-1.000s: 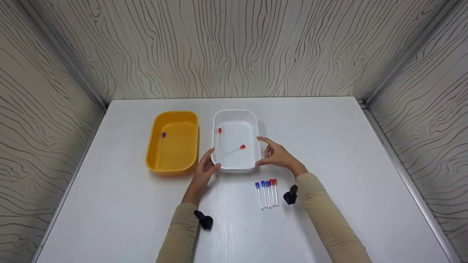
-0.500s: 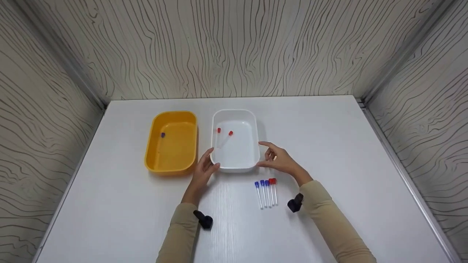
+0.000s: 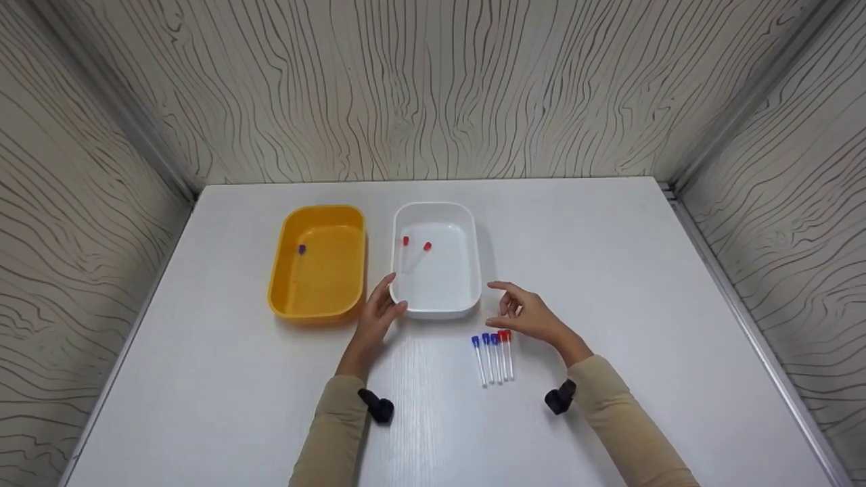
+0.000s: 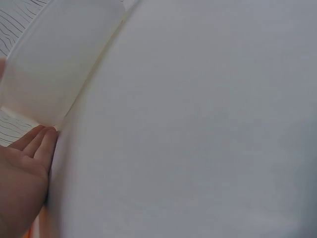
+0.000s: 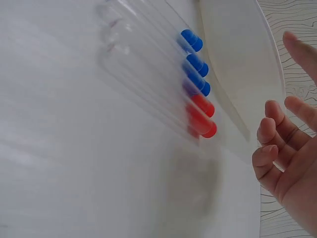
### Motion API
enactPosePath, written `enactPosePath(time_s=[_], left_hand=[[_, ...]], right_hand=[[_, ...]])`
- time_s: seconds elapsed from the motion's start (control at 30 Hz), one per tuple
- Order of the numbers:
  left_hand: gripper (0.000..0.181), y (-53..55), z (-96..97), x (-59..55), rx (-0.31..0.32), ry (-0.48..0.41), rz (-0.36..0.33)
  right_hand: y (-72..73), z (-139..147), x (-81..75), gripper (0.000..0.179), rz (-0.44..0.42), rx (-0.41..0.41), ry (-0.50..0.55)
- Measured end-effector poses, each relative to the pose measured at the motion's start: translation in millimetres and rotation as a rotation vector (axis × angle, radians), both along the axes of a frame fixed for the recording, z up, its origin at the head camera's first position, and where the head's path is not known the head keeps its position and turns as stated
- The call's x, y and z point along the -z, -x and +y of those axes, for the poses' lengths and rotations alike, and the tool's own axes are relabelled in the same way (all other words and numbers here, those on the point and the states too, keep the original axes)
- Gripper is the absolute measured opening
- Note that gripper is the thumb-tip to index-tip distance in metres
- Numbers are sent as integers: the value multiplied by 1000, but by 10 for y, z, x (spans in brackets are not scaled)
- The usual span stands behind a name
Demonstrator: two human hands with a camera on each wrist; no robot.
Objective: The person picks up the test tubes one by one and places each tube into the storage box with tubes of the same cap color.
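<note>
My left hand (image 3: pixel 373 326) holds the near-left corner of a white plastic tray (image 3: pixel 443 291), thumb at its front and fingers along its left side. Inside lie two clear tubes with red caps (image 3: pixel 427 247). Just off the tray's right side, my right hand (image 3: pixel 533 316) is empty, thumb and index finger spread apart. Below that hand, a row of clear capped tubes (image 3: pixel 492 362) lies on the table, three with blue caps (image 5: pixel 196 64) and two with red caps (image 5: pixel 205 121). In the right wrist view the caps point towards the tray and hand.
To the left of the white tray stands a yellow tray (image 3: pixel 335 270) holding one tube with a dark blue cap (image 3: pixel 302 249). Both sit on a white table (image 3: pixel 203 379), enclosed by wood-patterned panels (image 3: pixel 433 88) at the back and sides.
My right hand has let go of the white tray and moved right and nearer, towards the tubes. One red-capped tube in the tray has rolled left. My left hand stays put.
</note>
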State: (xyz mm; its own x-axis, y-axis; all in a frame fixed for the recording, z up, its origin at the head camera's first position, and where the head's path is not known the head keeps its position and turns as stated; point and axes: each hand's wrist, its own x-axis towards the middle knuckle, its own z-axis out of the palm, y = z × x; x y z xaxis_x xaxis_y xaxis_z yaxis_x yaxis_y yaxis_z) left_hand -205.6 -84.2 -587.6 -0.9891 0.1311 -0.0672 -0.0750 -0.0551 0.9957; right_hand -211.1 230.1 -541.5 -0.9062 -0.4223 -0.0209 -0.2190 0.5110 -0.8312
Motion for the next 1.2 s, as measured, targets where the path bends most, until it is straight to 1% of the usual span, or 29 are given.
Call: enactPosePath(time_s=[0.13, 0.3, 0.43, 0.47, 0.53, 0.67, 0.7, 0.77, 0.9, 1.13, 1.2], left_hand=[[64, -13, 3, -14, -9, 4, -42], [65, -5, 20, -4, -15, -5, -65], [64, 1, 19, -5, -18, 18, -51], [64, -12, 14, -48, -14, 20, -58], [63, -13, 5, -50, -14, 18, -46], [63, -12, 1, -49, -10, 18, -55], [63, 4, 5, -7, -12, 22, -44], [62, 7, 8, -10, -14, 26, -53], [62, 17, 5, -2, -11, 27, -31], [62, 16, 0, 26, 5, 12, 86], [61, 13, 6, 27, -1, 22, 87]], right_hand=[[-97, 72, 62, 71, 2, -11, -3], [-222, 172, 103, 73, -1, -21, -27], [-312, 252, 157, 73, -10, -23, -61], [-331, 271, 177, 73, -18, -20, -72], [-369, 304, 209, 73, -33, -16, -85], [-445, 354, 245, 76, -38, -12, -118], [-465, 360, 250, 77, -33, -13, -129], [-502, 367, 261, 82, -23, -14, -150], [-560, 362, 289, 91, 0, -18, -187], [-606, 341, 307, 98, 71, -13, -239], [-612, 328, 300, 99, 80, -10, -259]])
